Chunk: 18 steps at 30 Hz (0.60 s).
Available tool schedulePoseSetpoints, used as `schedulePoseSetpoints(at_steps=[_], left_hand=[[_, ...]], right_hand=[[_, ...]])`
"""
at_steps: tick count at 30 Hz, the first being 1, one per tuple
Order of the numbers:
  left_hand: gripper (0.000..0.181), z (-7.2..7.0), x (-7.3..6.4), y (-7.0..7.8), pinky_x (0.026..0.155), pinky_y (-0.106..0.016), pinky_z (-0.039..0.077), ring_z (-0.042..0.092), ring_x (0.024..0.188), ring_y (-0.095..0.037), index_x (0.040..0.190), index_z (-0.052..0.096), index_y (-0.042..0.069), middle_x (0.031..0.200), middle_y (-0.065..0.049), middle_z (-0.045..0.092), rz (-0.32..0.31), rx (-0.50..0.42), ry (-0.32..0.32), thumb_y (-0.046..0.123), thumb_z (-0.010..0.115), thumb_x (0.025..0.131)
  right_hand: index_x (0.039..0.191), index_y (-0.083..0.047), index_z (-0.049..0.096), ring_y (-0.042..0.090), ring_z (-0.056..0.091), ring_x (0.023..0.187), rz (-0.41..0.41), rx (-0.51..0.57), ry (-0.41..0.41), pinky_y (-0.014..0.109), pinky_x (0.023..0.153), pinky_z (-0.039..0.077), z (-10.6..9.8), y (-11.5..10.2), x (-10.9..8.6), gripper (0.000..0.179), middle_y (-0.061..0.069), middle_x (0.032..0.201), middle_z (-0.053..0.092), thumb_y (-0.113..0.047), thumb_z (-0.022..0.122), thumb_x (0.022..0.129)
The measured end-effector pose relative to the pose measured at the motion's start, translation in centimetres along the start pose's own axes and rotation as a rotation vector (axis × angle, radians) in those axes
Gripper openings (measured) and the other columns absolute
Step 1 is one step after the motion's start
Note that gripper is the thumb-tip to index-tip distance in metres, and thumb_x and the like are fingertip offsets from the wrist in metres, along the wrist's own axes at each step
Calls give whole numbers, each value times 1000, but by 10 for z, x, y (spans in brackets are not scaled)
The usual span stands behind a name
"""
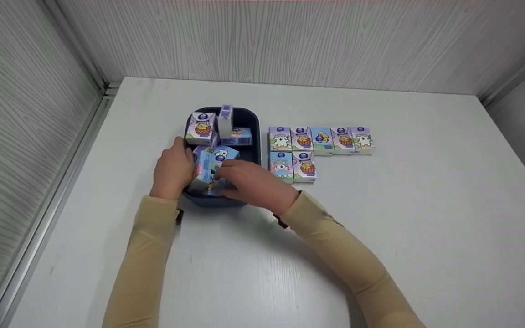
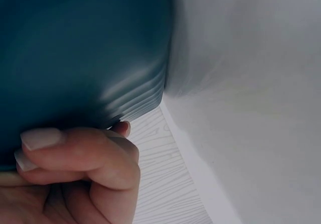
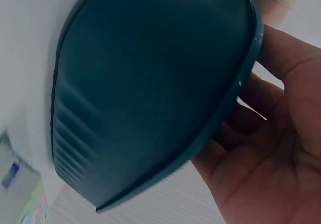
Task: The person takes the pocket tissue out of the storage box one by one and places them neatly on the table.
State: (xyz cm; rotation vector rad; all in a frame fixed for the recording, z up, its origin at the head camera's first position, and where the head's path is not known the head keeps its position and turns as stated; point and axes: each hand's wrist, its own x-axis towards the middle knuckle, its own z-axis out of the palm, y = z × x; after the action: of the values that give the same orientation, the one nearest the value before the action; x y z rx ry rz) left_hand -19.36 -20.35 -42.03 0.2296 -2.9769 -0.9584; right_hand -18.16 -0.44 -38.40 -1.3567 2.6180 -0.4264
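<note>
While your left hand [image 1: 173,171] gripped the bin [image 1: 217,202] at its left rim, blue boxes [image 1: 205,166] lay inside, between your hands, just left of your right hand [image 1: 255,184]; couldn't tell if it pinched one

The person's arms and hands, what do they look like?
The left sleeve and right sleeve are long, tan and a bit wrinkled. A black piece peeks out at each wrist, too small to identify. The left hand and right hand wear no gloves.
</note>
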Motion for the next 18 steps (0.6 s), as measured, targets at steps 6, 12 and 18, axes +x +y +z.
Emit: schedulePoseSetpoints(at_steps=[6,12,18], left_hand=[[36,0,0,4,75,-52,47,61,93,-42,126,43,-9,108,-30,58,2,10,-9,18,36,103],[37,-1,0,5,76,-52,47,61,94,-42,128,41,-10,111,-31,58,0,11,-11,17,36,103],[35,1,0,0,74,-55,46,61,91,-46,124,43,-10,105,-33,59,25,7,23,16,36,102]], right_hand=[[115,-8,67,11,54,91,52,39,4,26,85,44,11,3,12,34,3,107,62,-28,71,88],[120,-9,64,13,53,91,122,19,4,28,84,45,14,4,18,43,3,109,59,-25,77,82],[117,-10,64,16,51,86,188,-7,-42,31,78,46,12,7,21,38,3,105,53,-19,76,82]])
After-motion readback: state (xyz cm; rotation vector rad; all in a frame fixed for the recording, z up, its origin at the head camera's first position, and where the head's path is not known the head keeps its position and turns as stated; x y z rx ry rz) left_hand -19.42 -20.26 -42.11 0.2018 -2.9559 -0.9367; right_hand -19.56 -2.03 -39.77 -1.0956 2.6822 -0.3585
